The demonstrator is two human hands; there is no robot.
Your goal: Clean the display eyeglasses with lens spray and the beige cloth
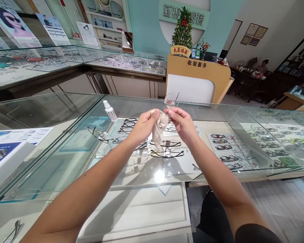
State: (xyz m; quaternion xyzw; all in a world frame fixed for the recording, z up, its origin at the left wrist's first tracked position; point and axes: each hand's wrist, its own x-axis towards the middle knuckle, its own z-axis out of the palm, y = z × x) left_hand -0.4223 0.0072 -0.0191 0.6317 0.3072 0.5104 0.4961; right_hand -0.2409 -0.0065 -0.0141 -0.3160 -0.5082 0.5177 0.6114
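Note:
Both my hands are raised above the glass counter (218, 114). My left hand (144, 125) is closed on a pale cleaning cloth (157, 133) that hangs down between the hands. My right hand (181, 121) pinches a pair of thin clear glasses (171, 101) with a small red-and-white tag, and the cloth is pressed against them. Under the glass beneath my hands lie several dark-framed glasses (166, 148) on white trays.
A small white spray bottle (109, 110) stands on the counter left of my hands. A loose pair of glasses (98, 134) lies near it. More display cases run along the left. A wooden cashier desk (197, 77) with a plant stands behind. A person sits at the far right.

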